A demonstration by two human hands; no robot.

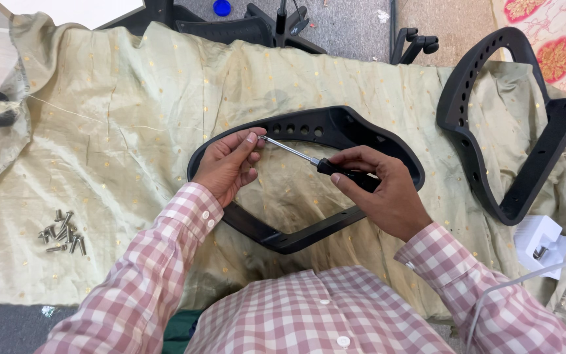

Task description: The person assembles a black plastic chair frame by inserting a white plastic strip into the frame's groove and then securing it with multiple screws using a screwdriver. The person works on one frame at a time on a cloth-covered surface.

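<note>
A pale green cloth [119, 131] with small gold dots covers the surface. In the middle of the frame lies a black frame [309, 128], a curved loop with a row of round holes along its top. The right hand [388, 193] has its grip closed around the black handle of a screwdriver [316, 160]. The screwdriver lies almost flat, and its long line runs from the lower right up to the upper left. Its thin metal tip points to the upper left, at the fingertips [251, 137] of the left hand [227, 164]. The left hand's grip is narrow, pinched at the tip; I cannot tell if something small sits there. Both hands are over the open middle of the frame, so they hide part of its near edge. A second frame [525, 177], black too, lies at the right of the picture. A pile of screws [63, 233] sits at the lower left, well apart from the hands. A white piece [538, 239] lies at the lower right. A blue cap [222, 7] lies on the floor at the top.
</note>
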